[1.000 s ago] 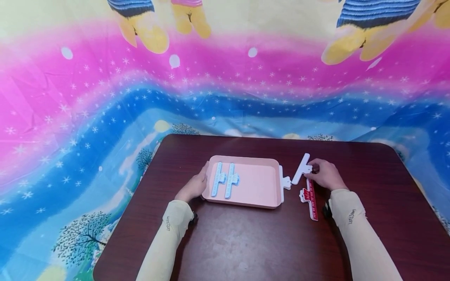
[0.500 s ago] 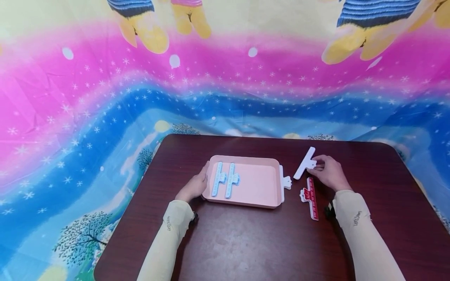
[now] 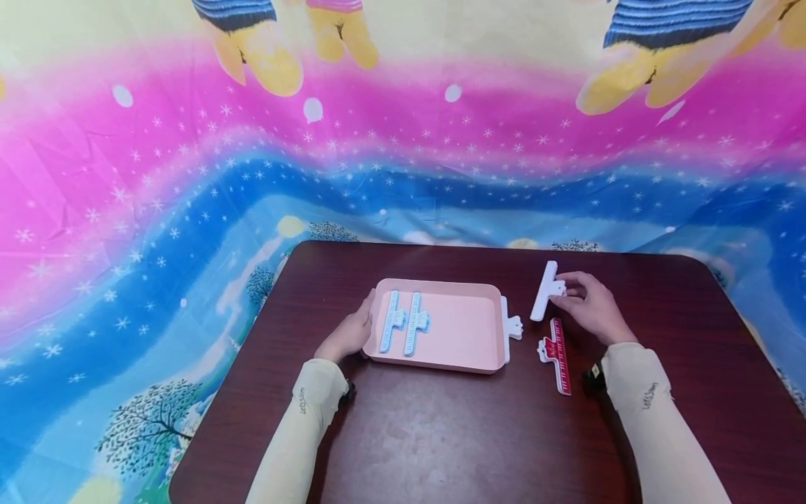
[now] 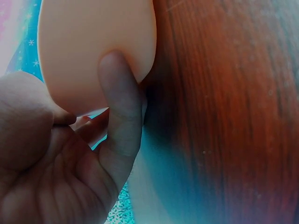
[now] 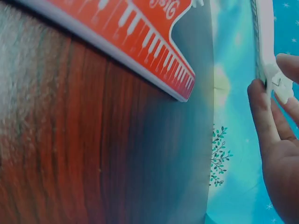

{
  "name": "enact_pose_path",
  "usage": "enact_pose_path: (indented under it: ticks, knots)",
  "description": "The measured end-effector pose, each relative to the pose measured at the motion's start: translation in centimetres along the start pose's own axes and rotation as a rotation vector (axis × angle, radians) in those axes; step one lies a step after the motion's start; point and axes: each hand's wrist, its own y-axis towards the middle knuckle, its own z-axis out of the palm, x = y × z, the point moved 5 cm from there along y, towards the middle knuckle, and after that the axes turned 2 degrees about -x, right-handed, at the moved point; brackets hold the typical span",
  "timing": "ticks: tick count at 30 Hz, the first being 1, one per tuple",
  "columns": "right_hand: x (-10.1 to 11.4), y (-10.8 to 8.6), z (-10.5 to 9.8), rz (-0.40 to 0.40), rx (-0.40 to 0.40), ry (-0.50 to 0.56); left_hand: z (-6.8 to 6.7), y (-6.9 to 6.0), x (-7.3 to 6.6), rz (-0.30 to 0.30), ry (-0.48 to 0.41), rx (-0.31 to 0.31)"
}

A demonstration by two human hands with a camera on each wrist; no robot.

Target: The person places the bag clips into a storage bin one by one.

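A pink rectangular tray [image 3: 462, 325] lies on the table, with two light-blue long clips [image 3: 389, 323] side by side in its left part. My left hand [image 3: 345, 334] holds the tray's near left corner; in the left wrist view the thumb [image 4: 119, 81] lies against the outer wall. My right hand [image 3: 590, 302] pinches a white long clip [image 3: 544, 292] by its grip tab, to the right of the tray. Below it lies a red clip [image 3: 559, 357] with a piano-key pattern. In the right wrist view the white clip [image 5: 266, 39] is partly cut off.
Another white clip [image 3: 511, 327] lies along the tray's right wall, its tab pointing right. A dark red-brown table [image 3: 428, 434] with rounded corners carries everything. Behind it hangs a colourful printed cloth [image 3: 403, 161].
My right hand has moved slightly back and to the right with the white clip, away from the red clip, turning it more upright in view. My left hand and the tray stay put.
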Motion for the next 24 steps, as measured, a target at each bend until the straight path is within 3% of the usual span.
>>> enact_pose_path:
  ticks: [7,15,24]
  knots:
    - [0.37,-0.1,-0.38,-0.042,-0.032,0.113,-0.01,-0.04,-0.08,-0.015,-0.049,0.022]
    - [0.26,-0.01,-0.77,-0.075,-0.082,0.192,-0.03,0.07,-0.08,-0.001,-0.009,0.003]
    - [-0.23,-0.15,-0.72,-0.066,-0.011,0.381,0.04,0.24,0.04,0.002,0.0,-0.005]
